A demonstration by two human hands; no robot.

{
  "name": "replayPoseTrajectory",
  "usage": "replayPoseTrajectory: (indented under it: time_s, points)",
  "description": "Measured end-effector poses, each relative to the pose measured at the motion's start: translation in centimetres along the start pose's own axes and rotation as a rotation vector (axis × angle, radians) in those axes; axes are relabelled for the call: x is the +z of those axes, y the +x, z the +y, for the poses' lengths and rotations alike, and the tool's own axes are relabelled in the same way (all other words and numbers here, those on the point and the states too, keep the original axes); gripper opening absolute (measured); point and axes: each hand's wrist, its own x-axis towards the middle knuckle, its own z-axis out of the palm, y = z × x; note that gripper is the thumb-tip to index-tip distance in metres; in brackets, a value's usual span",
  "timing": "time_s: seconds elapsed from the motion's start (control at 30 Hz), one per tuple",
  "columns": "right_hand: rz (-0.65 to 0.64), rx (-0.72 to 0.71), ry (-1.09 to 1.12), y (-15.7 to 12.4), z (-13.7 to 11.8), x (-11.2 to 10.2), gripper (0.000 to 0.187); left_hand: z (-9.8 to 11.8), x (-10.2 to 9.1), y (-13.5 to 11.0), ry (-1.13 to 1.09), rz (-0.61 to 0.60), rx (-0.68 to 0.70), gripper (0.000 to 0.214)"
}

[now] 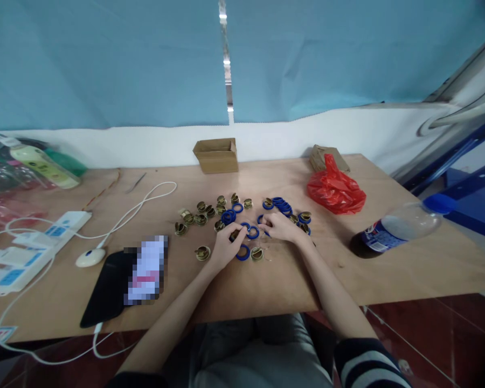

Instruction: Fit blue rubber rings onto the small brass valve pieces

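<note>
Bent over the middle of the wooden table, my left hand (227, 243) has its fingers closed around a brass-coloured round metal piece (234, 235), mostly covered by the fingers. My right hand (282, 225) is curled with fingertips together, beside a blue ring (260, 219); what it pinches is too small to make out. Between the hands lies another blue ring (253, 233). A further blue ring (243, 253) and a brass-coloured round piece with a raised tab (256, 254) lie nearer to me. Several similar metal pieces (201, 219) are scattered at left, and blue rings (282, 205) cluster at right.
At the back stands an open cardboard box (218, 157). Rightward are a red plastic bag (336, 188) and a cola bottle (400, 229) lying tilted. A phone (147, 269) on a black device (109, 288), a white cable and a power strip (40, 250) occupy the left.
</note>
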Motion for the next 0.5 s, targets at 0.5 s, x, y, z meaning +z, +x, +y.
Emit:
replayPoseTrajectory:
  time_s: [0.5]
  points:
    - [0.010,-0.062,-0.033,-0.26,-0.27,-0.31,0.046,0.02,-0.09,0.09,0.009,0.012,0.021,0.023]
